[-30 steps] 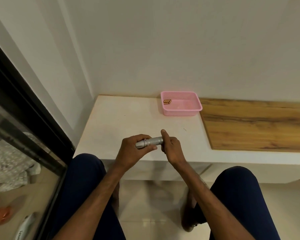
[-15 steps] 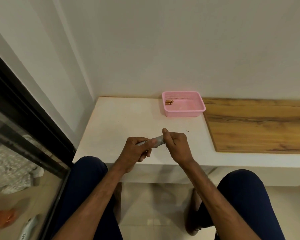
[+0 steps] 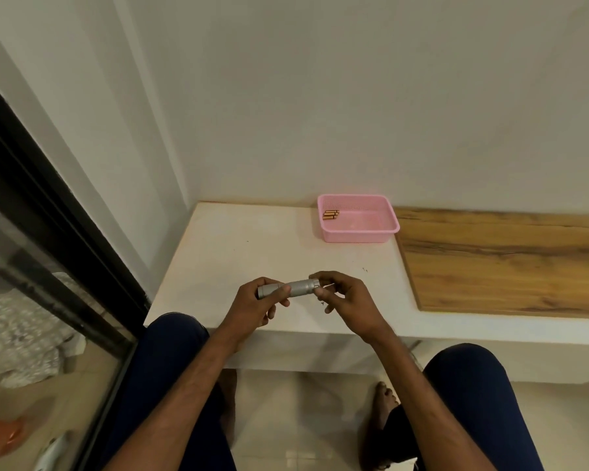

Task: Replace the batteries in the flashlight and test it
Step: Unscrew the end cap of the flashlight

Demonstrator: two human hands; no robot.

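Note:
A small silver flashlight (image 3: 296,288) lies sideways in the air just above the near edge of the white counter (image 3: 238,253). My left hand (image 3: 257,309) grips its left end, head pointing left. My right hand (image 3: 346,302) pinches its right tail end between thumb and fingers. Whether the tail cap is on or loose is hidden by my fingers. Far back on the counter stands a pink plastic basket (image 3: 381,232) with a few gold batteries (image 3: 330,215) lying in its back left corner.
A wooden board (image 3: 504,263) covers the counter's right part. A wall rises right behind the counter. A dark-framed glass door (image 3: 48,232) runs along the left. My knees are below the counter's edge, with tiled floor between them.
The flashlight shows more between my hands than half a second ago. My right hand has shifted from covering its tail to pinching the end. The camera has tilted slightly.

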